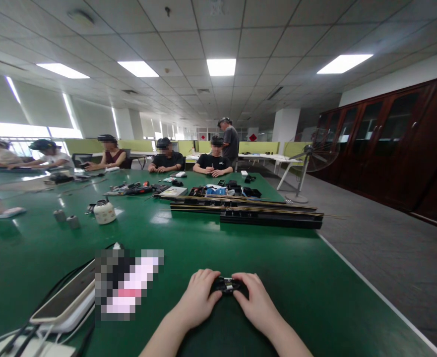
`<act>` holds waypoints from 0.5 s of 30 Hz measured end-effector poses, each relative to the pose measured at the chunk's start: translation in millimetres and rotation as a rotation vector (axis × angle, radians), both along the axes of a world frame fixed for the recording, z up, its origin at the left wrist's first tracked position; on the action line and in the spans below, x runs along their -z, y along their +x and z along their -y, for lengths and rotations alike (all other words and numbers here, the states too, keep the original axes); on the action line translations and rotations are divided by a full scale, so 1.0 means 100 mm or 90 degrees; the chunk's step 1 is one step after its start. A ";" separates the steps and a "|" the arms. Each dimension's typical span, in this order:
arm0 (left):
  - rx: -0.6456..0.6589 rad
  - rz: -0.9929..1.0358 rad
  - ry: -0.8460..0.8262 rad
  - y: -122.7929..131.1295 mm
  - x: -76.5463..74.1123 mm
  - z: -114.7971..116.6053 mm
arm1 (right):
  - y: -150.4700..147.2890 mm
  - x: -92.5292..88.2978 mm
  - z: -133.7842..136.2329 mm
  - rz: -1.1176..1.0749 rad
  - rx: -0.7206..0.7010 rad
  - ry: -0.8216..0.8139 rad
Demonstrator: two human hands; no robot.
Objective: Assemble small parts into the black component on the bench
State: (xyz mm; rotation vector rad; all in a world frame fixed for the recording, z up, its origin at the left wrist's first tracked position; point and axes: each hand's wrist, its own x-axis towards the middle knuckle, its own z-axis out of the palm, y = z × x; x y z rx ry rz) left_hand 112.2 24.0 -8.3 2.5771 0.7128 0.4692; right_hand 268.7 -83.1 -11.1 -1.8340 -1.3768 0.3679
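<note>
My L hand (199, 299) & R hand (256, 300) both grip a small blk device (227, 285), one at each end, thumbs on the near side, at the near middle of the worktop (315, 287). Its ends are hidden under my fingers; only the middle w/ pale bits shows, details too small to make out.

Near L, a pixelated patch (129, 285) hides what's beside the phone (67, 298); the cables (17, 339) there get cut off at the frame edge.

Farther L, a white jar (104, 213), can't see inside. Far middle, a few blk trays (252, 192) by a blue packet (217, 191), contents unclear.

Blk rails (272, 221) lie crosswise well beyond my hands, thin rods (333, 216) poking past their R end. Worktop's R edge (382, 291) slants nearward; plain green surface btwn it & my R hand, so there's room to move.
</note>
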 end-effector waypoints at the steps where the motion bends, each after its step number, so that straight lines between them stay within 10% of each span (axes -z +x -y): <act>1: 0.001 0.002 -0.004 0.00 0.01 0.00 | 0.00 -0.01 0.00 -0.001 -0.002 -0.003; 15: -0.001 0.038 0.001 0.00 0.08 -0.05 | 0.02 -0.06 0.02 -0.009 -0.010 -0.033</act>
